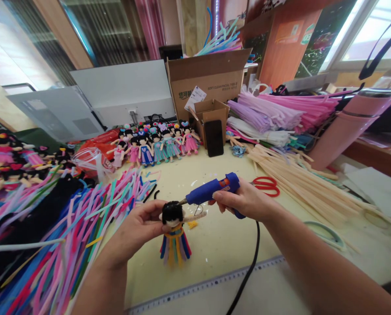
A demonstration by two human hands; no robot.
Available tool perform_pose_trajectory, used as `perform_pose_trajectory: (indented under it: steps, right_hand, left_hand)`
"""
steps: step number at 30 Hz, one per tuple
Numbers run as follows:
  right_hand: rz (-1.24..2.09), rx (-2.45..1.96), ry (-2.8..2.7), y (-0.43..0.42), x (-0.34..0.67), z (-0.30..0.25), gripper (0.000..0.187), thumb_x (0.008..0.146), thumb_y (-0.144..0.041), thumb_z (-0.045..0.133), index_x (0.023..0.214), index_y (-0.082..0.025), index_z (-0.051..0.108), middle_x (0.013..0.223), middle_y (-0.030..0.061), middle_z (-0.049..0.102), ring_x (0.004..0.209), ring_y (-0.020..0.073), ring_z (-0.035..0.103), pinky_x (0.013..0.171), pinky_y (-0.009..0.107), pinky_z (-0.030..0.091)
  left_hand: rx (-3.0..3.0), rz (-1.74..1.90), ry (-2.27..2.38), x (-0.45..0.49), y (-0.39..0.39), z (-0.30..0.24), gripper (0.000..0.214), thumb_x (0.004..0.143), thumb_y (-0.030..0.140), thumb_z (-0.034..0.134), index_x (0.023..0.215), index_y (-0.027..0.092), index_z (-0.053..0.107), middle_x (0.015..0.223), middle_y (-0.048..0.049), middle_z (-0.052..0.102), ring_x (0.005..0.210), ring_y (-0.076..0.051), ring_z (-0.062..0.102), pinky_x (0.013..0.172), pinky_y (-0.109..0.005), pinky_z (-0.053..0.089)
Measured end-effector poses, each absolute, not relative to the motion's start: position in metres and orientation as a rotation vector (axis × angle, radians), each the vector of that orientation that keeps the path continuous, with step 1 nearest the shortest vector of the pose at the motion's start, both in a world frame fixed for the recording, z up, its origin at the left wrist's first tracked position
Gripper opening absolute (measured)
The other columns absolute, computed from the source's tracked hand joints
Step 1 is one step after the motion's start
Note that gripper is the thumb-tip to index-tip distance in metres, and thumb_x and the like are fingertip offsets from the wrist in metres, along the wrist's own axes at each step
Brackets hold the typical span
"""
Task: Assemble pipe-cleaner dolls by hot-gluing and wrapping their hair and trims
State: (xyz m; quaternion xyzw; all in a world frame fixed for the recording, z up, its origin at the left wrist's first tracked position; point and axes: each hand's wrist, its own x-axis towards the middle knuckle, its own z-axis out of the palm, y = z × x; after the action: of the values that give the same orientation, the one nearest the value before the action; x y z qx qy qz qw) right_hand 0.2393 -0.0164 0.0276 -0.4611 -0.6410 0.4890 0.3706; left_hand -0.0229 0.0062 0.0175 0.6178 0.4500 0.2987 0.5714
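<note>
My left hand (pixel 134 229) pinches a small pipe-cleaner doll (pixel 175 234) by its black-haired head, holding it upright above the yellow table (pixel 221 245). The doll has a striped multicolour skirt and a beige arm sticking out to the right. My right hand (pixel 248 202) is wrapped round a blue hot glue gun (pixel 211 190). Its metal nozzle points left and touches the top of the doll's black hair. The gun's black cord (pixel 248 269) trails down toward the table's near edge.
A heap of coloured pipe cleaners (pixel 67 236) fills the left. Finished dolls (pixel 156 146) line the back, beside cardboard boxes (pixel 211 83) and a black phone (pixel 214 138). Red scissors (pixel 266 184), beige sticks (pixel 300 183) and pink and purple bundles (pixel 281 111) lie to the right. A ruler (pixel 208 284) runs along the near edge.
</note>
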Motion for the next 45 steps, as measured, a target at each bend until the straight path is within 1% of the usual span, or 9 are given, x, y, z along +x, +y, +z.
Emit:
perform_pose_trajectory:
  steps: [12, 17, 21, 27, 30, 32, 34, 38, 45]
  right_hand:
    - [1.190, -1.304, -1.631, -0.017, 0.249, 0.027, 0.030, 0.075, -0.047, 0.065, 0.073, -0.017, 0.070, 0.057, 0.0001, 0.061, 0.042, 0.0075, 0.044, 0.036, 0.019, 0.031]
    - [1.094, -1.434, -1.478, 0.002, 0.259, 0.013, 0.034, 0.080, -0.047, 0.059, 0.065, -0.017, 0.065, 0.049, -0.0008, 0.053, 0.042, 0.0083, 0.042, 0.038, 0.020, 0.033]
    - [0.916, -1.631, -1.345, 0.024, 0.266, -0.014, 0.032, 0.082, -0.045, 0.055, 0.085, -0.014, 0.064, 0.073, 0.0053, 0.065, 0.057, 0.0110, 0.053, 0.046, 0.021, 0.040]
    - [0.624, -1.853, -1.464, 0.036, 0.274, -0.043, 0.037, 0.082, -0.047, 0.057, 0.102, -0.017, 0.062, 0.079, 0.0041, 0.065, 0.065, 0.0150, 0.057, 0.059, 0.026, 0.043]
    - [0.522, -1.827, -1.579, 0.029, 0.276, -0.031, 0.048, 0.077, -0.049, 0.063, 0.111, -0.015, 0.058, 0.089, 0.0084, 0.066, 0.076, 0.0195, 0.059, 0.067, 0.030, 0.045]
    - [0.277, -1.741, -1.595, 0.020, 0.272, -0.014, 0.049, 0.076, -0.046, 0.065, 0.112, -0.014, 0.058, 0.101, 0.0118, 0.063, 0.086, 0.0217, 0.058, 0.075, 0.033, 0.045]
    - [0.133, -1.656, -1.632, 0.009, 0.260, 0.004, 0.033, 0.082, -0.043, 0.057, 0.100, -0.016, 0.062, 0.097, 0.0105, 0.064, 0.086, 0.0207, 0.058, 0.076, 0.032, 0.043]
    - [0.564, -1.533, -2.147, -0.004, 0.215, 0.017, 0.014, 0.083, -0.023, 0.053, 0.080, -0.017, 0.066, 0.079, 0.0045, 0.067, 0.074, 0.0159, 0.059, 0.067, 0.026, 0.040]
    - [0.640, -1.727, -2.336, 0.011, 0.170, -0.018, 0.011, 0.074, -0.015, 0.058, 0.080, -0.017, 0.068, 0.083, 0.0067, 0.071, 0.077, 0.0180, 0.062, 0.062, 0.025, 0.036]
  left_hand:
    - [1.447, 0.769, 1.105, -0.025, 0.012, 0.010, 0.034, 0.059, 0.028, 0.080, 0.089, 0.018, 0.071, 0.084, -0.0043, 0.074, 0.074, -0.021, 0.068, 0.069, -0.032, 0.056]
    - [1.345, 0.934, 1.109, -0.034, 0.018, 0.003, 0.037, 0.054, 0.025, 0.084, 0.088, 0.020, 0.070, 0.085, -0.0024, 0.075, 0.078, -0.021, 0.069, 0.072, -0.031, 0.054]
    - [1.298, 1.012, 1.089, -0.035, 0.019, 0.005, 0.038, 0.052, 0.025, 0.085, 0.087, 0.020, 0.071, 0.082, -0.0016, 0.074, 0.078, -0.021, 0.068, 0.075, -0.032, 0.054]
    - [1.330, 0.989, 1.088, -0.035, 0.020, 0.006, 0.039, 0.053, 0.025, 0.084, 0.089, 0.020, 0.072, 0.087, -0.0024, 0.074, 0.083, -0.022, 0.067, 0.077, -0.033, 0.053]
    - [1.353, 0.956, 1.077, -0.035, 0.021, 0.004, 0.037, 0.056, 0.024, 0.083, 0.090, 0.019, 0.071, 0.088, -0.0039, 0.074, 0.083, -0.023, 0.067, 0.078, -0.034, 0.054]
    - [1.369, 0.928, 1.060, -0.035, 0.022, 0.003, 0.036, 0.057, 0.025, 0.082, 0.090, 0.019, 0.072, 0.088, -0.0040, 0.074, 0.082, -0.023, 0.068, 0.077, -0.035, 0.054]
    - [1.392, 0.893, 1.040, -0.034, 0.021, 0.004, 0.035, 0.057, 0.026, 0.082, 0.090, 0.019, 0.072, 0.089, -0.0042, 0.074, 0.082, -0.024, 0.068, 0.076, -0.035, 0.055]
    - [1.422, 0.847, 0.985, -0.033, 0.019, 0.008, 0.033, 0.059, 0.027, 0.081, 0.090, 0.019, 0.071, 0.087, -0.0035, 0.074, 0.080, -0.022, 0.068, 0.074, -0.033, 0.055]
    - [1.405, 0.830, 0.917, -0.036, 0.021, 0.004, 0.032, 0.060, 0.023, 0.081, 0.089, 0.017, 0.069, 0.084, -0.0021, 0.071, 0.077, -0.018, 0.065, 0.072, -0.030, 0.053]
